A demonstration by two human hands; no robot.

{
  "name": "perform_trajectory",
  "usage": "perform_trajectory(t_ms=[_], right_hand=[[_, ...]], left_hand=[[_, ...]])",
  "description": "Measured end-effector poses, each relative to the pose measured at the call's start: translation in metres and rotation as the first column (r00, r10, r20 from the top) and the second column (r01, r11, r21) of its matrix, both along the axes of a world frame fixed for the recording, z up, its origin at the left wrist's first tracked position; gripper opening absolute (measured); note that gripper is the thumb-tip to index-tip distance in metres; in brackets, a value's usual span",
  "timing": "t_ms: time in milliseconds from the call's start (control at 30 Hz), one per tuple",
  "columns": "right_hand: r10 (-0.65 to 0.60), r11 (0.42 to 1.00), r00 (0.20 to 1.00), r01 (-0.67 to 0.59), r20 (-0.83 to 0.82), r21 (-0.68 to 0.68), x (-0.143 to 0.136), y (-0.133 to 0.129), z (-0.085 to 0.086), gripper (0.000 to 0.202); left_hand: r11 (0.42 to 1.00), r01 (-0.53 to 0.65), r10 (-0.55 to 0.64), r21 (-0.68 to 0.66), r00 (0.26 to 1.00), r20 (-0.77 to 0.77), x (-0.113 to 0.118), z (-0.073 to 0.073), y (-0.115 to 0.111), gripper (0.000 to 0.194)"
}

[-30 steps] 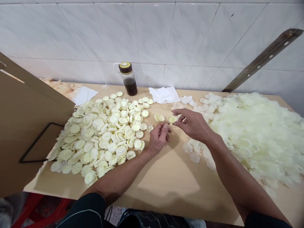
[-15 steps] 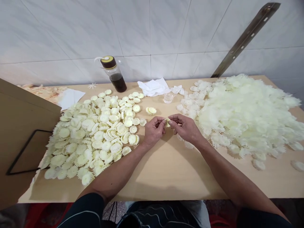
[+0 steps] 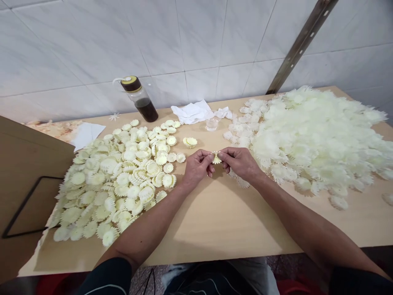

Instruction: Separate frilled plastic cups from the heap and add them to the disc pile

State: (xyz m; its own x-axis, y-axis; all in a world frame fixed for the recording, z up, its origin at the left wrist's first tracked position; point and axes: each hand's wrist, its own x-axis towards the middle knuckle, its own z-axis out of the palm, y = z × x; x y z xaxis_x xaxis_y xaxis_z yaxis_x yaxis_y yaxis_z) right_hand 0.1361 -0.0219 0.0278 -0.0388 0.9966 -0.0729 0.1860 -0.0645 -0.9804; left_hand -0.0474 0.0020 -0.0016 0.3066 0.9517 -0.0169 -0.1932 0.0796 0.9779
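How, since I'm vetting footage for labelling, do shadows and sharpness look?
Head view: soft shadows on the table beneath the left hand and right hand; same view: the right pile of pale discs looks hazy, its edges merging, the left pile crisper.

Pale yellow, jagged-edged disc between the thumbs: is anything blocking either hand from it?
Nothing visible. The bare left hand and bare right hand pinch the pale yellow, jagged-edged disc from opposite sides; the small, clear, round cup sits farther back, out of the way.

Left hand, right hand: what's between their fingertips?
A pale frilled piece, pinched by the left hand on one side, right hand on the other; head view.
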Motion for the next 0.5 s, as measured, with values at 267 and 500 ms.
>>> perform_trajectory(t_ms=[267, 500], right_hand=[[-0.129, 0.985, 0.987, 0.139, -0.096, 0.107, -0.015, 0.001, -0.002, 0.048], [-0.222, 0.961, 0.971, 0.234, -0.092, 0.149, -0.018, -0.005, 0.004, 0.034]], left_hand=[[0.992, -0.1, 0.103, 0.074, 0.994, -0.041, 0.003, 0.007, -0.004, 0.056], [0.983, -0.098, 0.105, 0.154, 0.994, -0.038, 0.001, 0.009, -0.007, 0.05]])
